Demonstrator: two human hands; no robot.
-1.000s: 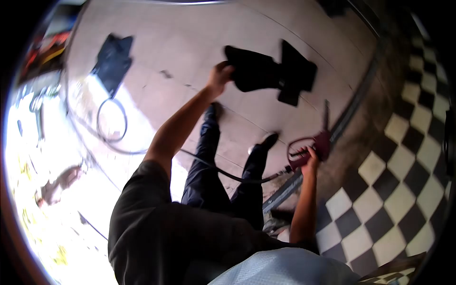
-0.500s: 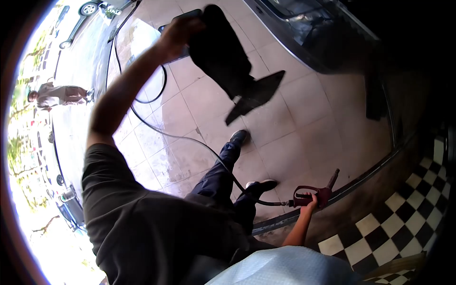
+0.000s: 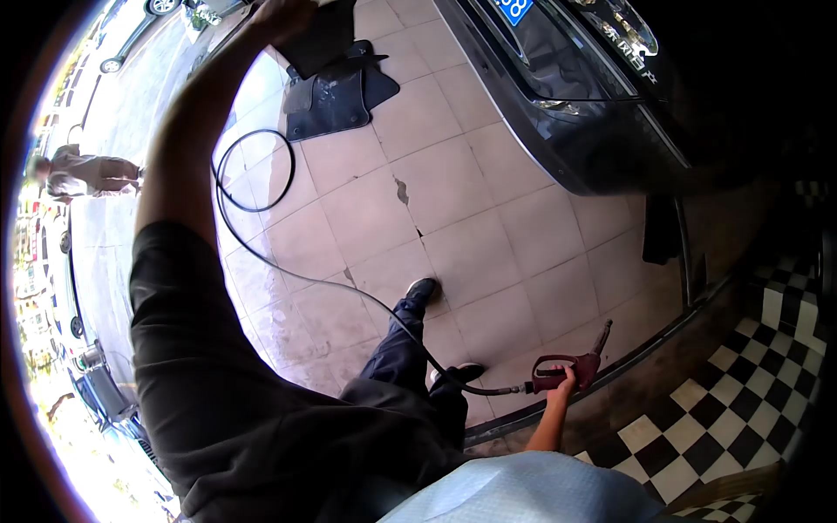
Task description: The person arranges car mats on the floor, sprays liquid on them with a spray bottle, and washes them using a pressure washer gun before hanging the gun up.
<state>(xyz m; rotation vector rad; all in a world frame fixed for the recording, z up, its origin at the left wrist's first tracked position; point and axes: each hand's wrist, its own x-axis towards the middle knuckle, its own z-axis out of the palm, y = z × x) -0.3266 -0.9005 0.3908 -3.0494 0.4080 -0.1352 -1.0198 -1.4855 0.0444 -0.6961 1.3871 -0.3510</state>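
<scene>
My left hand [image 3: 286,19], at the top of the view, grips a dark car floor mat [image 3: 324,39] that hangs from it; the fingers are partly cut off by the edge. Just beyond it, more dark floor mats [image 3: 327,105] lie overlapping on the tiles. My right hand [image 3: 565,383], low at my right side, is wrapped round the handle of a dark red spray gun [image 3: 577,372]. Its nozzle points up and to the right, away from the mats. A black hose [image 3: 340,286] runs from the gun across the floor in front of my feet.
A dark car [image 3: 558,131] stands at the upper right, its bumper low over the tiled floor [image 3: 453,183]. The hose lies in a loop [image 3: 292,166] at the left. A person [image 3: 91,173] is far left. Black-and-white checks [image 3: 697,436] cover a surface at the right.
My left hand has moved up and to the left with its mat. The mats on the floor now show more fully. The spray gun has stayed in my right hand, almost in place.
</scene>
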